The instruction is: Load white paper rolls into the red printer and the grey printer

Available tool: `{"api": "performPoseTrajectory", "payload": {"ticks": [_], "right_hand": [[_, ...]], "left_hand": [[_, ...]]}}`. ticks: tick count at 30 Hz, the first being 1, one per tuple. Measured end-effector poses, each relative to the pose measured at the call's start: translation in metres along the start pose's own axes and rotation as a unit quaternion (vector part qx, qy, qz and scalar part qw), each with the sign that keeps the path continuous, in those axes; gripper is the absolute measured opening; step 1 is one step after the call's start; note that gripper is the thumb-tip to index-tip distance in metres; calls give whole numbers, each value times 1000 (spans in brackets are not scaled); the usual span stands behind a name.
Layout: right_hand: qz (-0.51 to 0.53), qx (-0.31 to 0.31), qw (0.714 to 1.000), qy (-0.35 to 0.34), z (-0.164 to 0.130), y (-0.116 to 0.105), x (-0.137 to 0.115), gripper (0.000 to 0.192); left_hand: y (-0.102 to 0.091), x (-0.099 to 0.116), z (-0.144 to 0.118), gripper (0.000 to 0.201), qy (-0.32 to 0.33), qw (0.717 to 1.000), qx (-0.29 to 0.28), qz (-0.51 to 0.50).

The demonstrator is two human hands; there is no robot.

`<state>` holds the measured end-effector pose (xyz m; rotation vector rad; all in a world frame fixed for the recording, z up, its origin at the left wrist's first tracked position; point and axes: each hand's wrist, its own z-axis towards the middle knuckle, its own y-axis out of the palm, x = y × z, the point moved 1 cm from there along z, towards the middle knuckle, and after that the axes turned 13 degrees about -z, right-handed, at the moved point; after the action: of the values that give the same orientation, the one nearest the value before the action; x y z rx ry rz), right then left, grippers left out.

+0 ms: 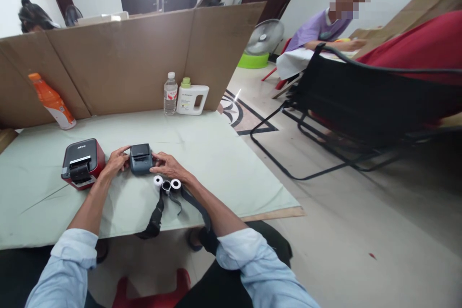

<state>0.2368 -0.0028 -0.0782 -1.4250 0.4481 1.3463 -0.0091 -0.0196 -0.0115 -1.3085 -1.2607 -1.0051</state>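
A small dark grey portable printer (pixel 141 160) stands on the pale cloth-covered table (pixel 224 173), between my two hands. My left hand (pixel 117 161) grips its left side with the fingertips. On the opposite side, the thumb and fingers of my right hand (pixel 168 164) hold its edge. A larger red-and-black label printer (pixel 83 162) is just left of my left hand, with black material at its front slot. In front of the small printer are a white roll (pixel 158 181), a second roll (pixel 175 184) and a dark ring-like core (pixel 166 186). Black ribbon (pixel 156 216) trails toward the table's near edge.
An orange bottle (pixel 54 102) leans against a cardboard panel (pixel 137 62). A water bottle (pixel 171 95) and a white jug (pixel 187 101) stand farther right. Beyond the table are a black folding chair (pixel 339 96), a fan (pixel 265 37) and a person in purple (pixel 312 31).
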Motion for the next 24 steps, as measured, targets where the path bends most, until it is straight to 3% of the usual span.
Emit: {"api": "performPoseTrajectory", "payload": {"ticks": [4,9,13,19,24], "right_hand": [[6,2,1000,2,0,1,1,71],[10,4,1000,-1,1,1,1,73],[9,1,1000,-1,1,1,0,70],[13,5,1000,0,1,1,1,76],[16,9,1000,-7,3,2,3,76]], "left_hand": [[-6,-5,-5,73,54,997,-25,-40],[-10,-2,-2,76,80,995,-51,-16],[-7,6,5,78,69,997,-27,-20],[5,13,24,66,67,995,73,-12],[11,15,29,62,78,996,44,8]]}}
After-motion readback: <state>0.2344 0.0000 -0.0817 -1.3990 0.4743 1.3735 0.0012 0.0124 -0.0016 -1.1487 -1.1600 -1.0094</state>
